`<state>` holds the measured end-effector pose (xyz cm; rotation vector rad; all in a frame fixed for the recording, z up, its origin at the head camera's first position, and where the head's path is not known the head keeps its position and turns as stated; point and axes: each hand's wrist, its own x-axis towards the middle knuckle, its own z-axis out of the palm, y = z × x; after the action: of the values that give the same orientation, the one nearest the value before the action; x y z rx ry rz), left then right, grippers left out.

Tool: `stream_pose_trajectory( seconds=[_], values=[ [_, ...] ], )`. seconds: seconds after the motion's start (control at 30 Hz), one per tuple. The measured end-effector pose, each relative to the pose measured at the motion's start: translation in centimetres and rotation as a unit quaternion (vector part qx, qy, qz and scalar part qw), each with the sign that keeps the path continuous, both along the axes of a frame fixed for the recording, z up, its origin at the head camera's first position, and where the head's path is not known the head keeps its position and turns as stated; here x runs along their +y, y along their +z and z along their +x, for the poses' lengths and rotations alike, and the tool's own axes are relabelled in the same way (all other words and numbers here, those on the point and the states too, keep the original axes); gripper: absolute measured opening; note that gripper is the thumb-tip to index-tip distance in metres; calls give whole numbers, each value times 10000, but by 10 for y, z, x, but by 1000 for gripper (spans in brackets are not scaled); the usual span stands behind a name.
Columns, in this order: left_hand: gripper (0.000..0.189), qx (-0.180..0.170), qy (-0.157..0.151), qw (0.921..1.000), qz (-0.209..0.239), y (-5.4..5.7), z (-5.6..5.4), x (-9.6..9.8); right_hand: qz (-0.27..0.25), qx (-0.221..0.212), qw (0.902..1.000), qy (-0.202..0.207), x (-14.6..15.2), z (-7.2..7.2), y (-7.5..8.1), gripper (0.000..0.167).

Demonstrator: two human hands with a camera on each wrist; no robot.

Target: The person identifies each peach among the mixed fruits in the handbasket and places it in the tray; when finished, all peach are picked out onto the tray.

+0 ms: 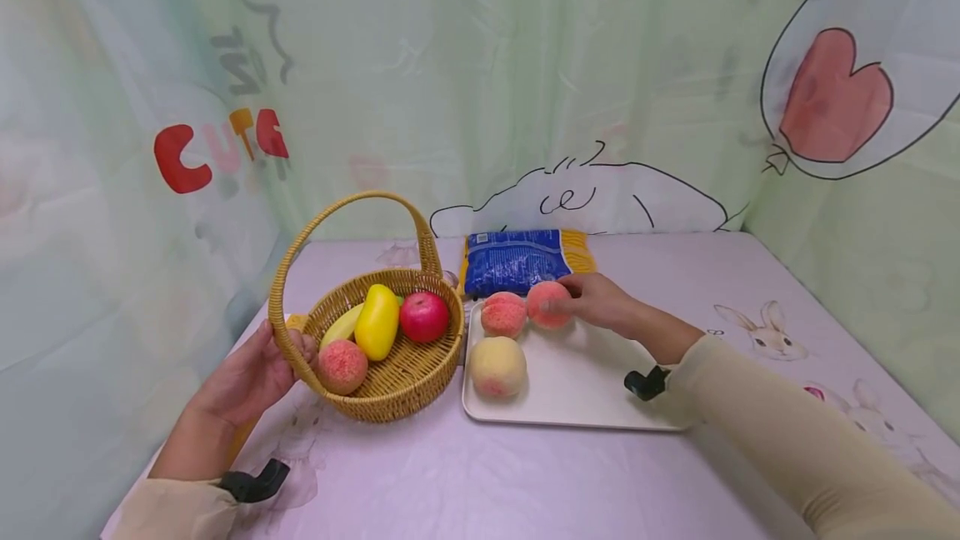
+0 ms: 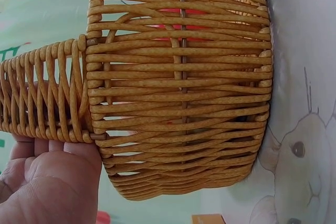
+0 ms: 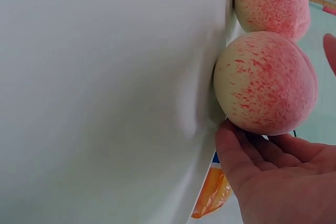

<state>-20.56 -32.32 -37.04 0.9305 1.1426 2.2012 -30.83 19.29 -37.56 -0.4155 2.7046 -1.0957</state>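
My left hand (image 1: 247, 382) grips the base of the handle of a woven basket (image 1: 408, 402), its fingers behind the wicker in the left wrist view. In the basket lie a pink peach (image 1: 343, 367), a yellow mango (image 1: 377, 323), a banana (image 1: 341, 328) partly behind it, and a red apple (image 1: 425, 317). My right hand (image 1: 603, 304) holds a pink peach (image 3: 265, 85) at the back of a white tray (image 1: 577, 394), fingers against its far side and thumb over it. Beside it on the tray are another pink peach (image 1: 503, 315) and a pale yellow peach (image 1: 498, 367).
Behind the tray lies a blue and orange plastic packet (image 1: 517, 261). A pale tablecloth (image 1: 540, 482) with rabbit drawings covers the table. Printed curtains (image 1: 480, 90) hang around the back and sides.
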Motion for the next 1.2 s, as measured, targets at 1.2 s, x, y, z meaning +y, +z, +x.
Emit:
stream_pose_trajectory(
  seconds=[1.2],
  values=[
    [49,-145,-107,9998,80,2,-1,0,-456,615,9925,951,-66,32,60,87]
  ],
)
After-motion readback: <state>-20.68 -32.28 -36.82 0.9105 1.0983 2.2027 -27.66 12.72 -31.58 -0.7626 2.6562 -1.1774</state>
